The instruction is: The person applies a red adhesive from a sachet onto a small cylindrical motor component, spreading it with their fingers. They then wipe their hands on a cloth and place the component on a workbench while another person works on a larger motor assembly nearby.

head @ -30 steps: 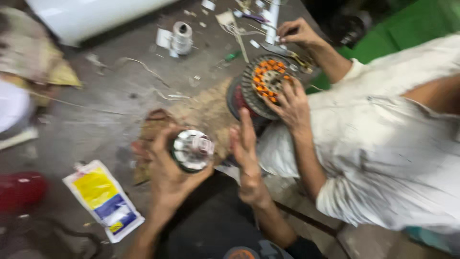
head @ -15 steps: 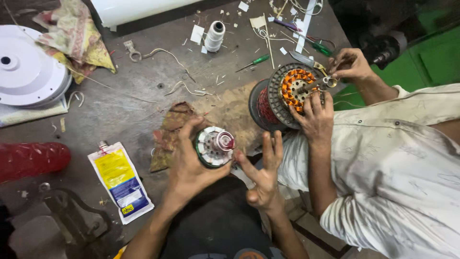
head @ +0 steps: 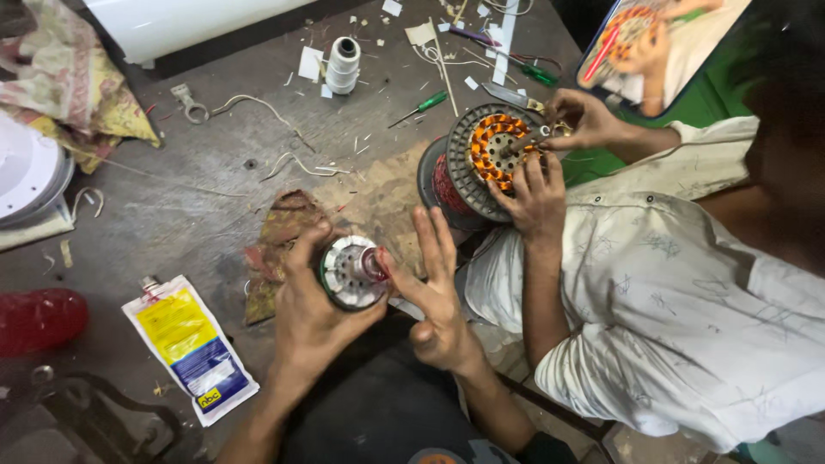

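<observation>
The left hand (head: pixel 314 314) wraps its fingers around a round metal motor rotor (head: pixel 351 273), held over the lap at the table (head: pixel 215 172) edge. The right hand (head: pixel 438 292) is spread wide, a fingertip touching the rotor's red centre. Half a second ago those fingers stood just clear of it.

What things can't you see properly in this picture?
- Round metal motor part: underside hidden by the left hand, head view.
- Right hand: palm turned away.
- White disc: cut off by the left edge.
- Co-worker's copper-wound ring: partly covered by their fingers.
</observation>
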